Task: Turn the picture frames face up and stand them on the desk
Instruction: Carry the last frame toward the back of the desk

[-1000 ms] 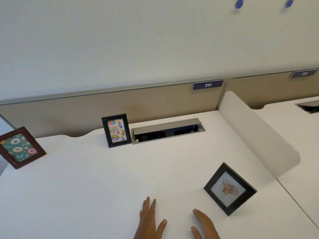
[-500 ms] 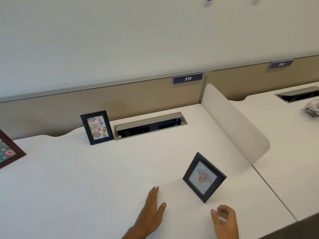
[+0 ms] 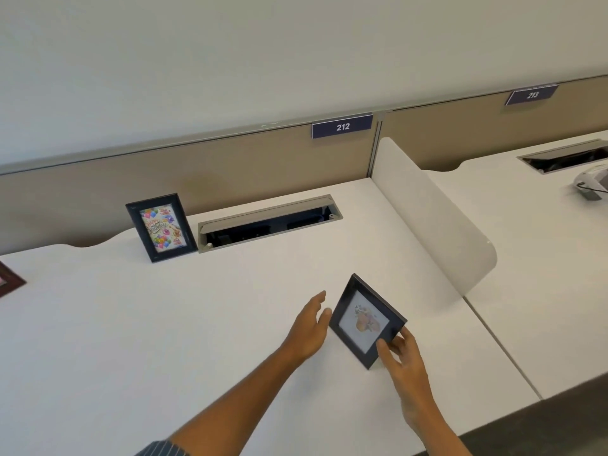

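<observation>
While the right hand (image 3: 403, 357) pinches the near right corner of the small black frame (image 3: 367, 320), thumb on the front and fingers behind, the frame could slip. It stands tilted on the desk (image 3: 164, 340), near the front edge and picture side up. If the hand lets go before the frame rests on its back leg, it may flop down flat. I cannot see that leg, so I cannot tell if it is out.

Just left of the frame, the left hand (image 3: 309, 327) is open with its fingers spread. Its fingertips look very close to the frame's left edge, but I cannot tell if they touch. A bump from this hand could push the frame over or slide it.

Far back on the desk stands the balloon frame (image 3: 161, 227), upright and facing us, just beside the cable box (image 3: 269, 222). It looks done. A wide swing of an arm could knock it.

At the far left edge a brown frame (image 3: 10, 281) is cut off, so only a corner shows. I cannot tell if it is standing. The picture in the black frame is too blurry to make out.
</observation>
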